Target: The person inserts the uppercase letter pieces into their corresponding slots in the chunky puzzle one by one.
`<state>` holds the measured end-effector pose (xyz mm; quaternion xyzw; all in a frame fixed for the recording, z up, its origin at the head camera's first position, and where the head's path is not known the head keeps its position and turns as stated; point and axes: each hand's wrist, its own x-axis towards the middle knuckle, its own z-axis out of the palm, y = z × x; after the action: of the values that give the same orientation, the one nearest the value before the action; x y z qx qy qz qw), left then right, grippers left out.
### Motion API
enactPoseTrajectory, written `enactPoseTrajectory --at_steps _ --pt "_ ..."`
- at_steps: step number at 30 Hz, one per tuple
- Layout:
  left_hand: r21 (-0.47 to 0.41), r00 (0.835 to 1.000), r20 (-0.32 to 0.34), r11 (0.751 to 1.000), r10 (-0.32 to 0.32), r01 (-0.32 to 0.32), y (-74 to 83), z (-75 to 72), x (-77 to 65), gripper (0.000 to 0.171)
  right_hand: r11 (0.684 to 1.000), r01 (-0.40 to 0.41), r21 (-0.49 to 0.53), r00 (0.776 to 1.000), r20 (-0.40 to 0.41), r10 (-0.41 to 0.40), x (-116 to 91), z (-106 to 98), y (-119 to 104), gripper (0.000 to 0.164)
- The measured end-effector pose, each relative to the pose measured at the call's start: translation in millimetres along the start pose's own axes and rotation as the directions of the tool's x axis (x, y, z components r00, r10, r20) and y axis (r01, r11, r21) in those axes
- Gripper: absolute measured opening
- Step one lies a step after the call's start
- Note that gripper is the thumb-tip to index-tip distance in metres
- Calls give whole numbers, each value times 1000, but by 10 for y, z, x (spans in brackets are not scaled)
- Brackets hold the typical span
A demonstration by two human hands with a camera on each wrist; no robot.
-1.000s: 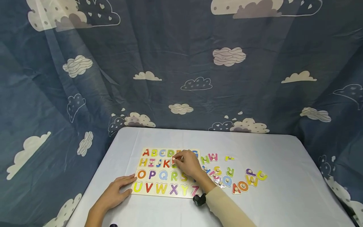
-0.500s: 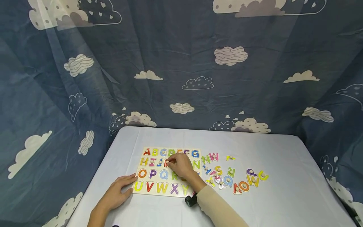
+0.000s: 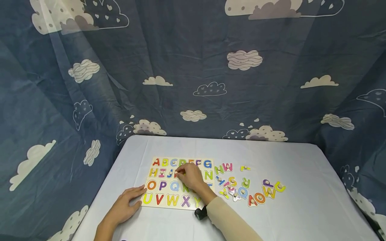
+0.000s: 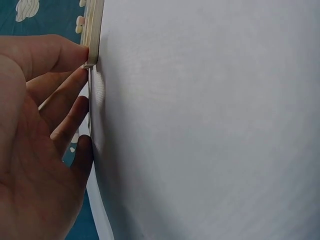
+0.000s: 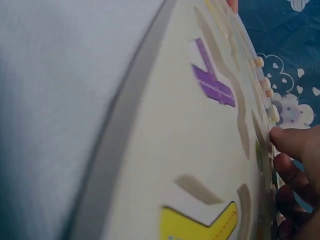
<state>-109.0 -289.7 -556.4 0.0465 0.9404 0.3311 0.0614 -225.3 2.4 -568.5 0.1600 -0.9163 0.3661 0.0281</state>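
Observation:
A cream wooden alphabet puzzle board (image 3: 180, 193) lies on the white table. Over its second row, my right hand (image 3: 191, 175) pinches the knob of a red letter piece (image 3: 175, 175) at the K place; the fingers hide most of that letter. The right wrist view shows the fingertips (image 5: 278, 135) beside several wooden knobs (image 5: 273, 113). My left hand (image 3: 125, 202) rests at the board's left edge with fingers extended. Up close, its thumb (image 4: 72, 54) touches the board's side (image 4: 93, 37). Knobbed pieces such as the blue C (image 3: 173, 162) fill the top row.
Loose letter pieces lie right of the board, among them a green H (image 3: 218, 170), a blue Q (image 3: 242, 192), an orange O (image 3: 259, 198) and a red A (image 3: 252, 201). A dark cloud-patterned cloth (image 3: 169, 103) hangs behind the table (image 3: 301, 174).
My right hand has moved left along the second row with the red letter piece, from near the L to the K place. The left hand has stayed at the board's edge.

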Motion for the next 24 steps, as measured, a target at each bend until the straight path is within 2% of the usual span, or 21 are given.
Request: enactPoseTrajectory --at_steps 6,9,12,18,24 --pt "33 1000 2 999 1 -1 18 12 25 49 999 21 37 1000 14 -22 -41 -43 64 12" --pt "47 1000 4 999 -7 7 20 15 37 49 997 42 70 999 14 -43 -108 -105 136 16" --pt "50 1000 7 999 -18 18 22 12 39 49 997 52 61 999 0 -52 -190 -199 211 17" --pt "44 999 12 998 -34 34 25 -1 18 48 1000 20 10 997 -72 -19 -340 -502 400 12" --pt "47 999 8 998 -47 47 23 -3 -1 48 997 -72 -3 987 -142 70 -547 -924 728 14"
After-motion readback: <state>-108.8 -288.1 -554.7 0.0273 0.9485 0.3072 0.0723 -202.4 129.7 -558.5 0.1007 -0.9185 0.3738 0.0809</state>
